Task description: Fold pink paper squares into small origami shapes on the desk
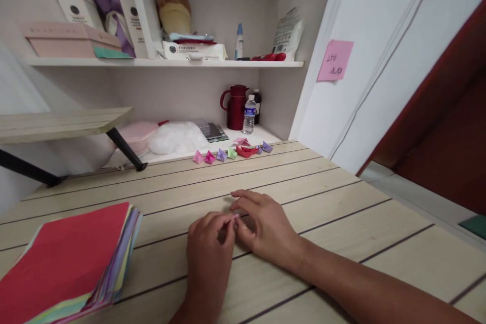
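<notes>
My left hand [208, 253] and my right hand [261, 227] meet low over the wooden table [341, 223], fingertips pinched together on a small pink piece of folded paper [235, 217]. Only a sliver of that paper shows between the fingers. A stack of coloured paper sheets [68, 263], red on top, lies at the near left. Along the table's far edge stands a row of several small folded paper shapes [231, 153] in pink, purple, green and red.
A raised wooden shelf on black legs [64, 124] juts over the table's left. Behind stand a red jug [236, 106], a water bottle [249, 114], a white plastic bag [176, 137] and shelves of boxes. A pink sticky note [335, 60] hangs on the white door at right.
</notes>
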The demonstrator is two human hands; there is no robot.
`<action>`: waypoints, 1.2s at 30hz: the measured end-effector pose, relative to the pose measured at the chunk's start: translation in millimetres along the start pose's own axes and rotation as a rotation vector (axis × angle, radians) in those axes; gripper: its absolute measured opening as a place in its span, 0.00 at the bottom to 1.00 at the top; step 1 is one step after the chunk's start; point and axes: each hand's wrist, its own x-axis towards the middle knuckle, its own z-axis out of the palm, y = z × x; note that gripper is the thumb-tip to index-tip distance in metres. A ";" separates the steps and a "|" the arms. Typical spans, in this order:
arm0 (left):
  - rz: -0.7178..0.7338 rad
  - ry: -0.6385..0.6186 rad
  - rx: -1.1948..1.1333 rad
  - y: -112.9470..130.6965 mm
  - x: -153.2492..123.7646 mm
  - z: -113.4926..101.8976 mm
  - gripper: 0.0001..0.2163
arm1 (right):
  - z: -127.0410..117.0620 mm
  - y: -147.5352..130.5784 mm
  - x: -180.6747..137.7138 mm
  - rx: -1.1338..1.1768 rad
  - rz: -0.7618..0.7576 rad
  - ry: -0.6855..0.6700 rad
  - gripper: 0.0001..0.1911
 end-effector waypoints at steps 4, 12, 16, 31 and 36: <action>0.089 0.036 0.078 -0.2 -1.3 1.8 0.07 | -0.3 -2.7 0.1 -0.009 0.026 -0.018 0.10; 0.062 0.001 0.100 0.6 -0.1 2.5 0.06 | -3.4 -5.5 3.0 0.013 0.046 -0.066 0.10; -0.014 -0.028 0.057 1.6 1.1 1.8 0.06 | -1.7 -4.8 3.3 0.034 0.069 -0.107 0.08; -0.311 -0.075 -0.167 2.0 5.3 -2.1 0.09 | 5.0 3.7 5.2 0.205 0.177 -0.151 0.06; -0.416 -0.095 -0.242 0.6 7.2 -3.1 0.08 | 5.6 14.5 7.1 0.393 0.274 -0.137 0.07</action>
